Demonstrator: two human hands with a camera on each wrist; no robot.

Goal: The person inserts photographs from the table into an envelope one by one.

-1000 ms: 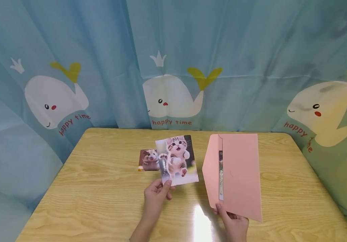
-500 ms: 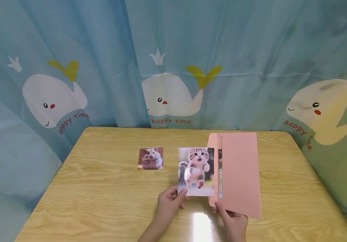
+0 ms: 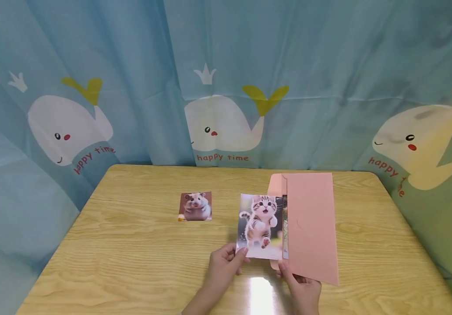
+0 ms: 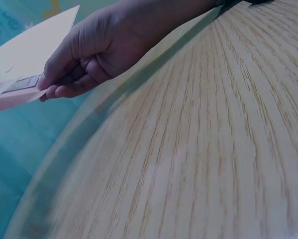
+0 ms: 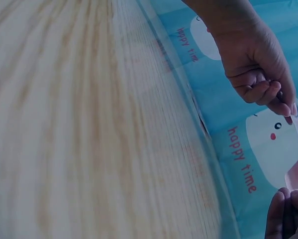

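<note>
Fingers and thumb of the left hand [image 3: 226, 264] pinch the near left corner of the kitten photo [image 3: 260, 228], as I read it on my head feed. That photo stands with its long axis running near to far, tipped slightly rightward at the top, the kitten's head pointing to the far edge of the table [image 3: 131, 245]. I see its right edge overlapping the flap [image 3: 275, 185] of the pink envelope [image 3: 312, 218], just beside a printed card [image 3: 285, 229] showing in the opening; whether photo and flap touch, I can't tell. The right hand [image 3: 304, 289] grips the envelope at its near end, thumb on top. The envelope's long axis also runs near to far, with flap and opening facing left. Well to the left, I have a hamster photo [image 3: 195, 207] lying on the table, head toward the far edge.
</note>
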